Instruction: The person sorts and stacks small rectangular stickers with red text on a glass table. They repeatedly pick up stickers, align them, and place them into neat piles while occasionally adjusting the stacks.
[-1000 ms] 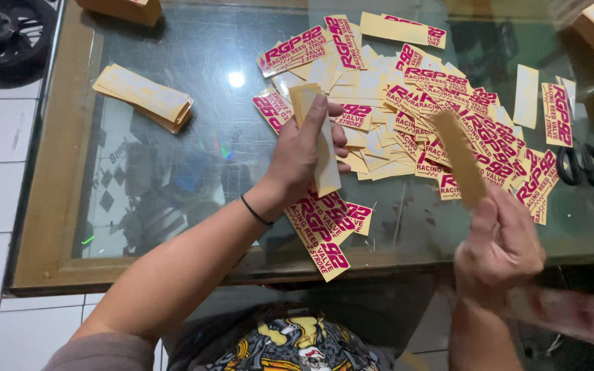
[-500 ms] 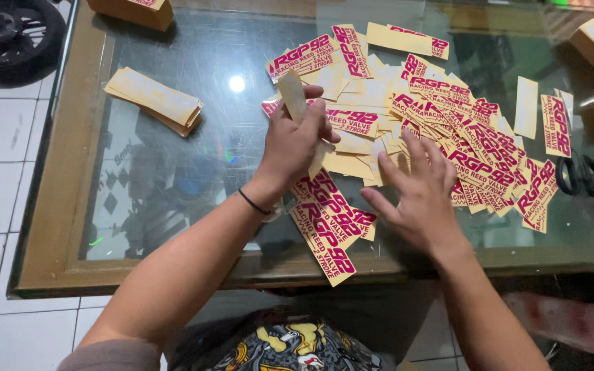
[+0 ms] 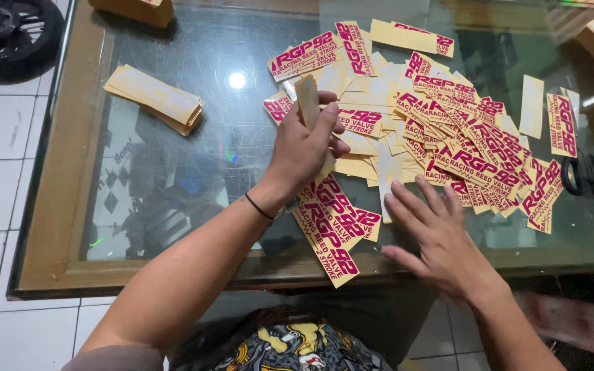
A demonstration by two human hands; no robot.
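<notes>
Head cam looks down on your glass tabletop (image 3: 173,158) with its wooden frame, and most of the right half is buried under a big loose spread of tan stickers (image 3: 462,137) with magenta lettering. A neat stack of blank-side strips (image 3: 154,98) sits far left, well apart from the mess. Your left hand (image 3: 304,148) has its fingers wrapped shut around a small bundle of strips (image 3: 309,103), held upright over the near-left edge of the spread. Your right hand (image 3: 434,233) is flat and open, fingers splayed, holding nothing, tips just touching the near stickers. Black scissors (image 3: 586,175) lie far right.
</notes>
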